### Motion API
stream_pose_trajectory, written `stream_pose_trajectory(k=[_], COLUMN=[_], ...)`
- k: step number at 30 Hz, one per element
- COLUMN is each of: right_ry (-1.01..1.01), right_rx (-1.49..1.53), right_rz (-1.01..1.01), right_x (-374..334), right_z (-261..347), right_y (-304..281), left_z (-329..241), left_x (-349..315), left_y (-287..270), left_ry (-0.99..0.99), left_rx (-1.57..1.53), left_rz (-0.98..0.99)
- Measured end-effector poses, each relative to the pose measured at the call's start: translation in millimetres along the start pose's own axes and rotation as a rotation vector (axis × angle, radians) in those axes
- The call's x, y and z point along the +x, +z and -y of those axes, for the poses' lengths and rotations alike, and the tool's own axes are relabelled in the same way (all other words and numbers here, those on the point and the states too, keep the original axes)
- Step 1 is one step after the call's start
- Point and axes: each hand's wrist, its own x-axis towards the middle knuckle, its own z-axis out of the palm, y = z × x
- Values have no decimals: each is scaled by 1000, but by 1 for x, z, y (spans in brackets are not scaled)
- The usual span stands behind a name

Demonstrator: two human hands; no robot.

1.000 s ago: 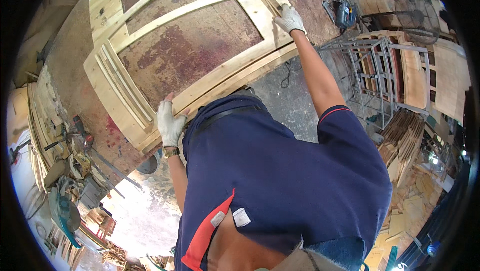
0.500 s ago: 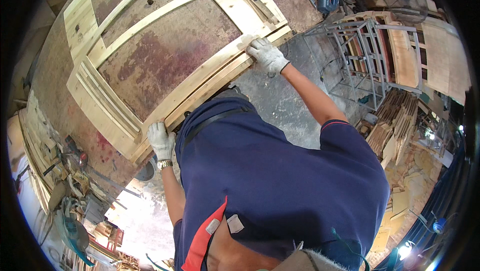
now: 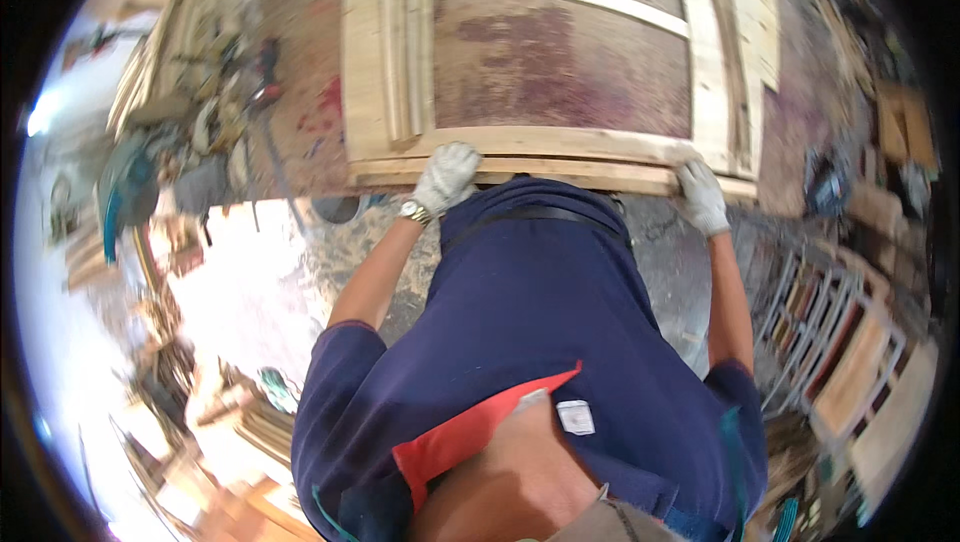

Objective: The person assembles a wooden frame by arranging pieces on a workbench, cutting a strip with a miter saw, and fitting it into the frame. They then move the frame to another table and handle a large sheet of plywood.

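Note:
A pale wooden frame point(image 3: 560, 138) of boards and crossbars lies flat on the stained worktop point(image 3: 560, 67) in front of me. My left hand point(image 3: 448, 178), in a white work glove with a wristwatch below it, is closed over the frame's near edge, left of my waist. Toward the right end of that edge, my right hand point(image 3: 702, 197), gloved too, has its fingers curled over the narrow near rail point(image 3: 600, 176). The thumbs' undersides are hidden. Several thin wooden strips point(image 3: 404, 52) lie along the frame's left board.
To the left on the worktop are a red and black power tool point(image 3: 265, 77) and scattered clutter. A teal-edged machine point(image 3: 122, 192) stands farther left. At the right are a grey metal rack point(image 3: 830, 332) with boards and a blurred dark blue tool point(image 3: 828, 182).
My view and body have turned, so the frame now lies nearly level across the picture. Both hands are still on its near edge, the left one now closer to my waist.

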Motion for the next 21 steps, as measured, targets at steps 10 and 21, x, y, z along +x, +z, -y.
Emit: stream_pose_trajectory(k=[10, 21], right_ry=[51, 32], right_rx=[-40, -26], right_rz=[7, -64], right_x=[17, 39], right_z=[-4, -13], right_y=[-4, -19], left_z=[1, 22], left_x=[6, 12], left_y=[-16, 9], left_ry=[-84, -100], left_rx=[53, -16], left_rz=[-54, -138])
